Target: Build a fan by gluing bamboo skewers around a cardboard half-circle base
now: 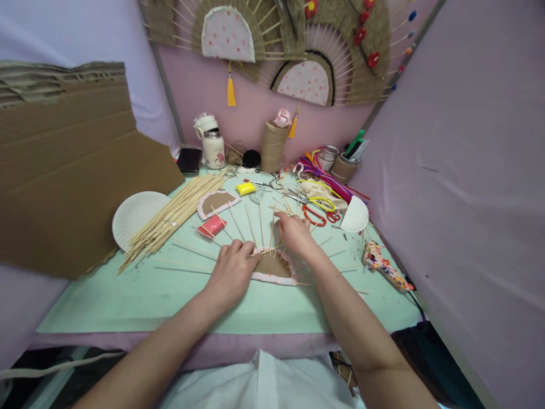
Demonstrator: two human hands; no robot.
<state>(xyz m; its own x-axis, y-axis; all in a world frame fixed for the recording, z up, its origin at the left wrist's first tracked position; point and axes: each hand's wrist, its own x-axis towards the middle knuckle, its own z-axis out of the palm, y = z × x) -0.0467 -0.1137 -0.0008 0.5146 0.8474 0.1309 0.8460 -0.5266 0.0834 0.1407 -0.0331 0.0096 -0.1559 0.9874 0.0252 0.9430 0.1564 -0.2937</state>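
A half-circle of brown cardboard (279,264) with a pink-and-white cloth edge lies flat at the middle of the table. Thin bamboo skewers (249,221) fan out from it to the left, the far side and the right. My left hand (232,267) is bent over its left end and presses it down, with the thumb towards the middle. Beyond the curved edge, my right hand (294,232) has its thumb and index finger pinched at the far end of an upright-looking skewer (273,233). Its other fingers are curled, and the palm is hidden.
A bundle of skewers (170,218), a paper plate (138,216) and a large cardboard sheet (63,187) are at left. Scissors (321,203), a half plate (355,215) and a patterned glue gun (385,266) are at right. A red packet (212,226) lies near my left hand.
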